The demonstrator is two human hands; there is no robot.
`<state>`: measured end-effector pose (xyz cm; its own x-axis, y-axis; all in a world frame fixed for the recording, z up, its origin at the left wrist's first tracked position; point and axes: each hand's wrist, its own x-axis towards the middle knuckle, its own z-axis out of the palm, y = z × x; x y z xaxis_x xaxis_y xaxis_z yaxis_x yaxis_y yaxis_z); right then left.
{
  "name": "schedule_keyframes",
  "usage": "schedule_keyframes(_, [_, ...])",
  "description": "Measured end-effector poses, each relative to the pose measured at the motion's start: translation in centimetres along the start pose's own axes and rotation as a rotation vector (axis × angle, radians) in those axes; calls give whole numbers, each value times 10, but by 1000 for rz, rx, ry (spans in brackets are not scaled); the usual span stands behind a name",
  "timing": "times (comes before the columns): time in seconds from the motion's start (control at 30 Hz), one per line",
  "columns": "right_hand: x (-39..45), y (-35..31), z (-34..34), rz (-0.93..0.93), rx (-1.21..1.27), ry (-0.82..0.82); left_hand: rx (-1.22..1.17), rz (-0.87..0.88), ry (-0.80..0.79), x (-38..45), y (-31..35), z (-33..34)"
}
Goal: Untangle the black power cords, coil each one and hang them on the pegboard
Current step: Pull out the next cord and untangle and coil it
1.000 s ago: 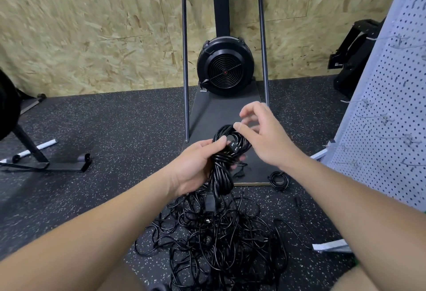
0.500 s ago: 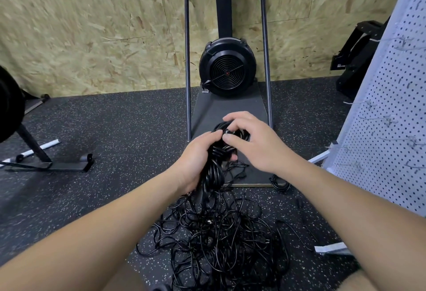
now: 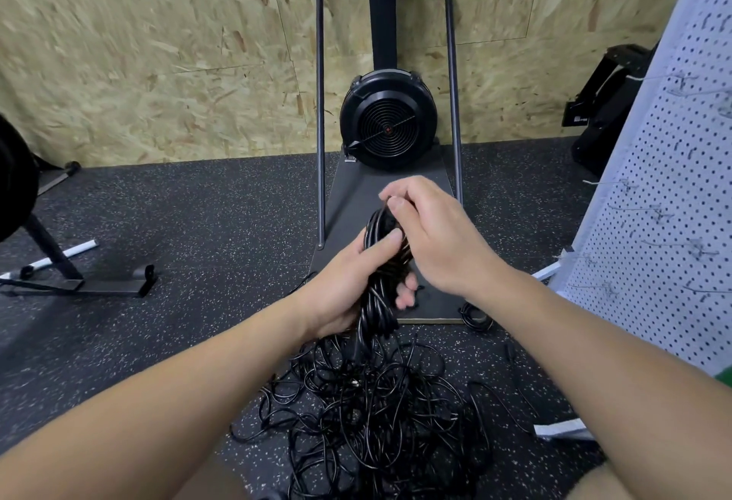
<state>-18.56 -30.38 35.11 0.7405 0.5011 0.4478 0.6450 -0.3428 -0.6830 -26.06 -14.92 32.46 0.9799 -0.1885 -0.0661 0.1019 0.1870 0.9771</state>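
Speckled black floor [image 3: 178, 230] fills the lower frame, with a cord tangle [image 3: 368, 416] at bottom centre. Just above it, at mid-frame, the left hand [image 3: 348, 285] grips a coil [image 3: 380, 281] upright, while the right hand [image 3: 431, 234] pinches the coil's top loops. Farther off, a fan machine [image 3: 388, 119] stands against the chipboard wall at top centre, and the pegboard [image 3: 681, 198] lines the right edge.

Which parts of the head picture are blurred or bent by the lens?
Head view: the chipboard wall is smeared by motion blur at upper left; the hands and the cord bundle are fairly sharp; the wide lens bows the pegboard and stretches both forearms; the light is soft and even, without glare.
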Motion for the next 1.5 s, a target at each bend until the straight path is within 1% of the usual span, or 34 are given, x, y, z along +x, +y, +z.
schedule_keyframes(0.07, [0, -3, 0, -90, -47, 26, -68, -67, -67, -1, 2, -1])
schedule_keyframes(0.1, [2, -5, 0, -106, -54, 45, -76, -82, -91, -1, 2, -2])
schedule_keyframes(0.17, [4, -6, -4, -75, -22, 66, -79, -91, -119, -2, 2, -5])
schedule_keyframes(0.3, [6, -12, -9, 53, 101, 73, -79, -68, -86, 1, 1, -12])
schedule_keyframes(0.33, [6, -13, -8, 51, 113, 71, -91, -63, -98, 1, 0, -12])
schedule_keyframes(0.43, [6, -15, -4, -51, 61, 75, -169, -63, -148, 1, -1, -4])
schedule_keyframes(0.5, [6, -17, -3, -50, 46, 89, -158, -41, -152, 1, -3, 1])
schedule_keyframes(0.63, [10, -15, -3, 71, 106, 99, -34, 48, -31, 6, -9, 9])
schedule_keyframes(0.7, [15, -14, -4, 160, 182, 101, 43, 78, -6, 5, -9, 13])
schedule_keyframes(0.77, [19, -11, -4, 248, 260, 111, 118, 97, -9, 5, -9, 15])
schedule_keyframes(0.9, [22, -4, -3, 404, 309, 128, 309, 107, -26, 6, -10, 15])
schedule_keyframes(1.03, [24, 3, -4, 482, 346, 90, 410, 72, -41, 9, -10, 11])
schedule_keyframes(1.1, [23, 8, -2, 462, 324, 71, 506, 39, -50, 9, -11, 5])
schedule_keyframes(1.17, [22, 12, -3, 387, 275, 51, 413, -18, -46, 11, -15, 1])
schedule_keyframes(1.23, [21, 15, -9, 336, 288, 51, 279, 7, 61, 16, -19, -4])
schedule_keyframes(1.3, [21, 21, -14, 329, 285, 31, 164, 40, 174, 22, -23, -7])
schedule_keyframes(1.4, [21, 30, -20, 394, 347, -30, 94, 42, 234, 30, -29, -4])
schedule_keyframes(1.5, [24, 37, -24, 522, 518, -113, 39, 10, 307, 41, -31, 2])
